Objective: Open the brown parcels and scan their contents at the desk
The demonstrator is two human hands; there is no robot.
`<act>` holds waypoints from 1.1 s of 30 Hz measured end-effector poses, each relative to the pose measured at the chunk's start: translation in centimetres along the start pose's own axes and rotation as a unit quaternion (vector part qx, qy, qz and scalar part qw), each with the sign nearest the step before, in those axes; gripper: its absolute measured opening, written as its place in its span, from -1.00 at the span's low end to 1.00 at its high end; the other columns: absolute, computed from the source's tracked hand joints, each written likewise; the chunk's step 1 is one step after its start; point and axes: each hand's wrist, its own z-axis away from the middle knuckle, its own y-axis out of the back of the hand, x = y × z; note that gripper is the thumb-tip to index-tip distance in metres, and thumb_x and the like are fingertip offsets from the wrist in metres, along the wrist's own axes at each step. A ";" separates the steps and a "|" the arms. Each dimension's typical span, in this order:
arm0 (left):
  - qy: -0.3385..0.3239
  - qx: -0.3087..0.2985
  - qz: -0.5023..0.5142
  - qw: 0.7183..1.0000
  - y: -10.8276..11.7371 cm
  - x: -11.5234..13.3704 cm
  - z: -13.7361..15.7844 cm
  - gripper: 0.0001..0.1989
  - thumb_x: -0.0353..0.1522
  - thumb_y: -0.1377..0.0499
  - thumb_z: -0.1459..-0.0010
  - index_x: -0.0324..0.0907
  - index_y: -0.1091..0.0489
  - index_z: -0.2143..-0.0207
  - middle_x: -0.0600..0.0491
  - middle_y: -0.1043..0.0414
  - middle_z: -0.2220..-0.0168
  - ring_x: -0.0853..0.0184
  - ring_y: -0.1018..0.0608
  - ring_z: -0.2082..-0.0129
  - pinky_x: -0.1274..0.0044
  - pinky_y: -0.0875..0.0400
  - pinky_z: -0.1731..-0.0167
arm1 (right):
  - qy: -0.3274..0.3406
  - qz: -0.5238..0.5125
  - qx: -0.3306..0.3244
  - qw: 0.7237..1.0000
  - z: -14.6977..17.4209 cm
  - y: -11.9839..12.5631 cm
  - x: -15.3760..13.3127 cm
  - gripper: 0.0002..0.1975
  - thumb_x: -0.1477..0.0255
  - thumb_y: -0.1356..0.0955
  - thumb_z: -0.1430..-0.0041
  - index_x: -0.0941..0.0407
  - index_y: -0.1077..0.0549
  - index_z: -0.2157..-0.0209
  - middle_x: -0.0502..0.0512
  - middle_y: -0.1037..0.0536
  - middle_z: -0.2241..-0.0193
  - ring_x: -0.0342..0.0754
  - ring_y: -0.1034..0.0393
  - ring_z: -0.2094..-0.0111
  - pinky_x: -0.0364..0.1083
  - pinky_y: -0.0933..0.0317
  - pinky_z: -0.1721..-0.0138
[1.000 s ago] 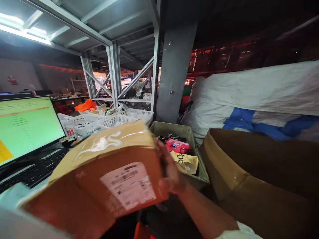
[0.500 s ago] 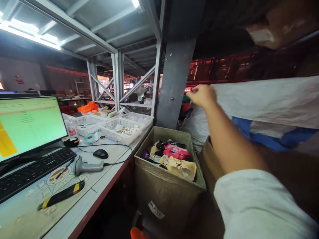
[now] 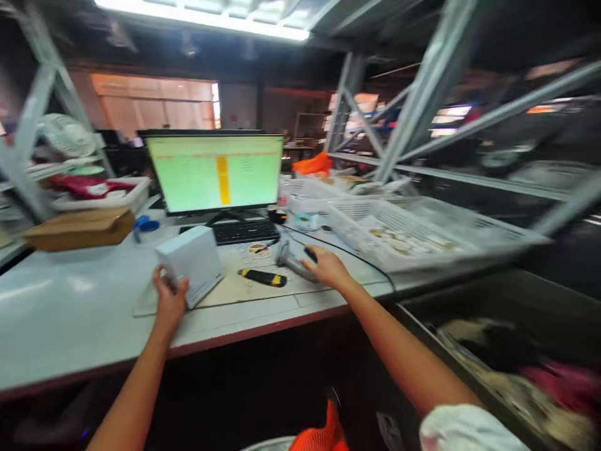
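Note:
My left hand (image 3: pixel 169 297) is closed on the lower front edge of a white box (image 3: pixel 191 260), which stands tilted over the near part of the desk. At the grip end of a grey barcode scanner (image 3: pixel 293 262), my right hand (image 3: pixel 328 268) has its fingers curled around the handle, though motion smears them. A black mouse (image 3: pixel 310 254) shows just behind those fingers. Between the hands lies a black and yellow utility knife (image 3: pixel 263 277) on the desk mat (image 3: pixel 235 296). The keyboard (image 3: pixel 244 232) sits behind it.
A lit monitor (image 3: pixel 216 172) stands behind the keyboard. White baskets (image 3: pixel 361 216) holding small items are to the right; a brown carton (image 3: pixel 82 228) and blue tape roll (image 3: pixel 149 225) are left. An open bin (image 3: pixel 469 376) of packages stands beside the desk at lower right.
The view has swung left from the bin to the desk. My right hand has come down from beside the pillar to the scanner. My left hand and the white box are now in view.

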 end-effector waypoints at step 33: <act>0.112 -0.006 -0.039 0.993 1.3 -0.6 2.7 -0.36 -0.11 -0.29 -0.15 -0.08 -0.13 -0.18 -0.17 -0.49 -0.10 0.02 -0.57 -0.06 0.24 -0.43 -0.04 | -0.019 0.163 -0.091 0.982 -5.8 -6.2 1.8 -0.50 0.17 -0.24 -0.38 0.26 -0.49 -0.10 0.47 -0.60 0.07 0.35 -0.55 0.05 0.14 -0.35 0.15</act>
